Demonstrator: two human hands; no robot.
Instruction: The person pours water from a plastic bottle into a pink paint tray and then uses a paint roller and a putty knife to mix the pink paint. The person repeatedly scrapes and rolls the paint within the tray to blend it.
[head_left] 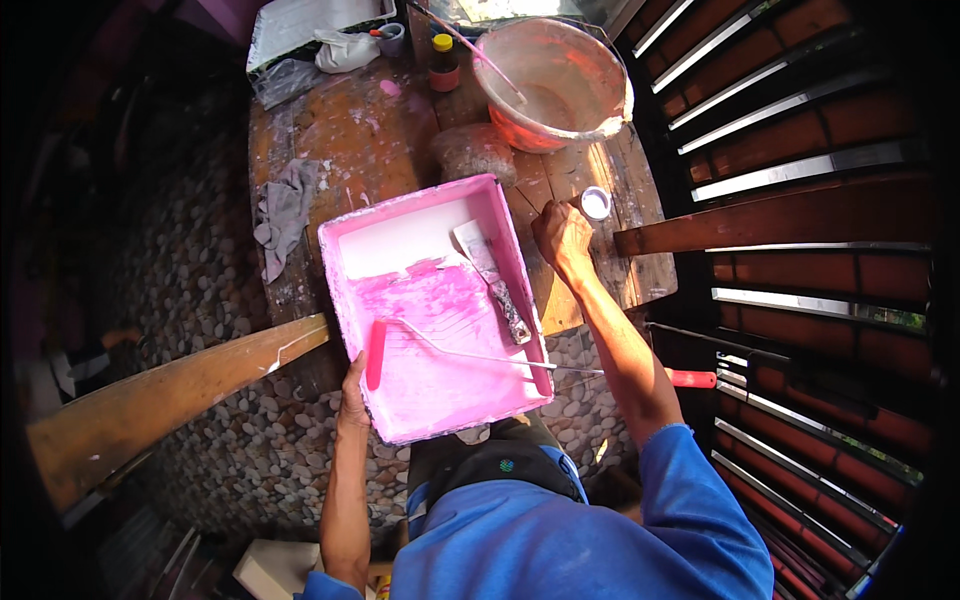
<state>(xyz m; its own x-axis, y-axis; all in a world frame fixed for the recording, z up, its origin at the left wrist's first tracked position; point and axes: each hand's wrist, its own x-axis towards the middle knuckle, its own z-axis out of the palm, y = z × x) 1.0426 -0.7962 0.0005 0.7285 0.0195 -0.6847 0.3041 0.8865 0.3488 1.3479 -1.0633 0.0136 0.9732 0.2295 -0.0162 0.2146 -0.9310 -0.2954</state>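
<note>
A pink-smeared paint tray (410,330) sits tilted at the table's near edge, white paint pooled at its far end. My left hand (354,392) is closed on the tray's near left rim. Inside lies a paint scraper (488,270) with a smeared handle. Across the tray rests a paint roller (376,355) with a slim pink sleeve; its wire frame runs under my right forearm to a red handle. My right hand (563,238) is curled against a small round white container (595,203), beyond the tray's right side; its fingertips are hidden.
The wooden table (390,135) is spattered with paint. On it stand a large bucket (550,85) with a stick leaning inside, a yellow-capped bottle (443,62), a grey rag (284,215) and another tray (310,30). Wooden beams (190,395) flank the table; slatted railing stands at right.
</note>
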